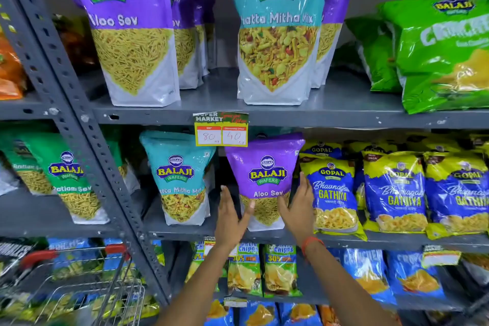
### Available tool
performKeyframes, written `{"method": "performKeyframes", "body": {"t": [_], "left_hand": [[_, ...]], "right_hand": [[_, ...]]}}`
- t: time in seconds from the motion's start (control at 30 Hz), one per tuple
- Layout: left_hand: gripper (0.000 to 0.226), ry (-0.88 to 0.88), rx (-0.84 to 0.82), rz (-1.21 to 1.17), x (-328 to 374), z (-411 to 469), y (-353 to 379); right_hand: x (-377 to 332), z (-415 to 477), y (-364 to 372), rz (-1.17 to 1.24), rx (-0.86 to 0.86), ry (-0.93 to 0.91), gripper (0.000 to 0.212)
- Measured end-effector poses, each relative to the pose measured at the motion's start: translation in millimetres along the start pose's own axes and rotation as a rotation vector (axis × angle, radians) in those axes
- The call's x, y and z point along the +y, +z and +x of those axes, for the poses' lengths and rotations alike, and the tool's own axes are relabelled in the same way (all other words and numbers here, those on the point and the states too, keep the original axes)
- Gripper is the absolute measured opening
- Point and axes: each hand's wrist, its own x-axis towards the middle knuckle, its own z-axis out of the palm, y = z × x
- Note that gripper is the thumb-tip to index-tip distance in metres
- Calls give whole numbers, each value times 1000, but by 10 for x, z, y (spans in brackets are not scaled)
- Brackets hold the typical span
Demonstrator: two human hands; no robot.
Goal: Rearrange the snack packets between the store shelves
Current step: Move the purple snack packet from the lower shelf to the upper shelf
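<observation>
A purple Balaji Aloo Sev packet [266, 167] stands upright on the middle shelf [185, 233]. My left hand [232, 216] presses its lower left side, thumb on the front. On its lower right edge lies my right hand [297, 209], fingers stretched up between it and a Gopal Gathiya pack [333, 193]. A teal Khatta Mitha Mix packet [180, 177] stands to the left, a gap apart. On the upper shelf [317, 116] stand bigger purple Aloo Sev packets [124, 21] and a teal Khatta Mitha Mix packet [277, 29].
A yellow price tag [221, 130] hangs from the upper shelf edge, just above the held packet. Green Ratlami Sev packets [68, 180] sit left of the slanted grey upright [87, 127]. Green cracker bags [444, 55] lie at the upper right. A wire cart [79, 286] stands at the lower left.
</observation>
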Motion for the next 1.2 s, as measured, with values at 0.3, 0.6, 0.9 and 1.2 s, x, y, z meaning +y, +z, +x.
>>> {"method": "performKeyframes", "body": {"t": [0.3,0.6,0.9,1.2], "left_hand": [[72,-225,-314,-292,-136,256,38],[35,-143,-254,-211,-35,18,-209],[51,-26,-303,-47,529,-56,-690],[102,172,-263,58,1101,4,-1110]], "right_hand": [[254,258,25,111,-435,231,80],[290,-8,-194,238,-444,151,71],[-100,-177,-824,297,-410,22,57],[-535,-173,-1366,320,-320,-149,61]]}}
